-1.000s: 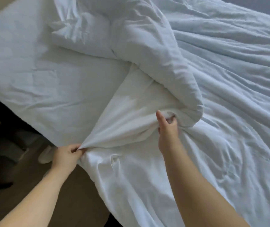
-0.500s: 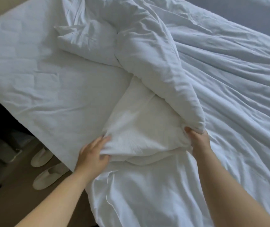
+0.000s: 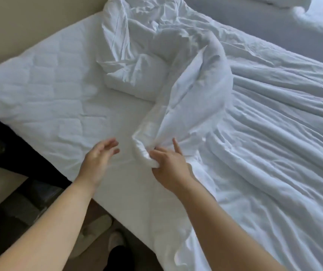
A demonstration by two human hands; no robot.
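Duvet (image 3: 195, 98): 1, white, bunched & twisted across the bed. Its rolled edge runs down toward the near side, and the right hand (image 3: 169, 165) has the end of that roll. Thumb and lower fingers are curled round the roll, with the index finger stuck out straight along the cloth. The roll hides the fingertips, so can't tell how much fabric is in the palm. The right forearm comes in from bottom right, cut off by the frame.

Left hand (image 3: 100, 157) is just left of the roll's end, apart from it. Fingers are spread & loose, nothing in them, a bit blurred. Can't tell if it touches the mattress pad (image 3: 45, 90), which is quilted and lies left of the duvet.

Right of the roll the duvet fans out in long creases and runs out of frame. Below the roll's end, past the bed edge, are 2 pale slippers (image 3: 115, 239) on the floor, blurry, near the left forearm. Far beyond the duvet, top right, is 1 white bundle (image 3: 280, 1), cut off by the frame, so can't tell what it is.
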